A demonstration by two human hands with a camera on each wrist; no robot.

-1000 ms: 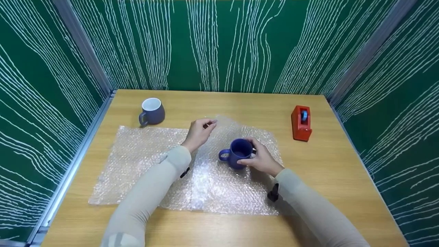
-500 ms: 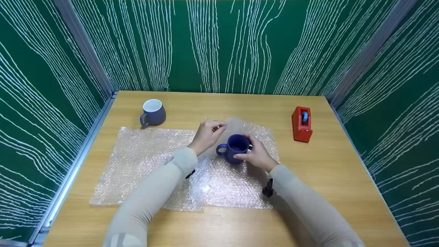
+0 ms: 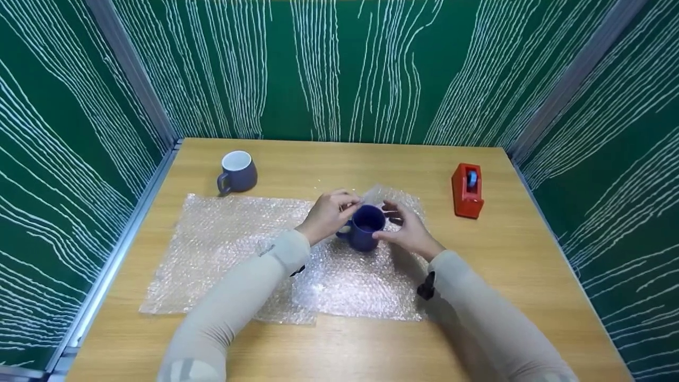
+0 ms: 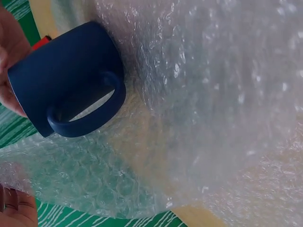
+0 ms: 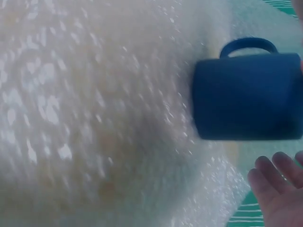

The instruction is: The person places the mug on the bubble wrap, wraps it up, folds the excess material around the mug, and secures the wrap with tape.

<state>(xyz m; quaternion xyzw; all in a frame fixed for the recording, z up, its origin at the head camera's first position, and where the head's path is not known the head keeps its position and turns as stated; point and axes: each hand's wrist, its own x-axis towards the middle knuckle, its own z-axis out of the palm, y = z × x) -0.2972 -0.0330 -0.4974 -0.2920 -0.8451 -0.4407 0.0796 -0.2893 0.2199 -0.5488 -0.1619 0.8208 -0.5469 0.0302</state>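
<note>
A dark blue mug [image 3: 363, 241] stands upright on a sheet of bubble wrap [image 3: 366, 289], its handle toward the left. My left hand [image 3: 328, 216] pinches the far edge of this wrap and holds it raised behind the mug. In the left wrist view, the lifted wrap [image 4: 90, 175] stretches from my fingers past the mug's handle. My right hand [image 3: 412, 234] is spread at the mug's right side, with the thumb close to its wall; contact there is unclear. In the right wrist view its fingers [image 5: 270, 177] stand apart from the mug.
Another piece of bubble wrap [image 3: 223, 239] lies flat on the left, meeting the first. A grey-blue mug [image 3: 241, 178] with a white inside stands at the back left. At the right is a red tape dispenser [image 3: 467, 199]. Green walls surround the wooden table [image 3: 504, 239].
My left hand has moved right toward the mug, lifting the wrap's edge. The mug has shifted slightly away and left. My right hand has loosened its grip on the mug.
</note>
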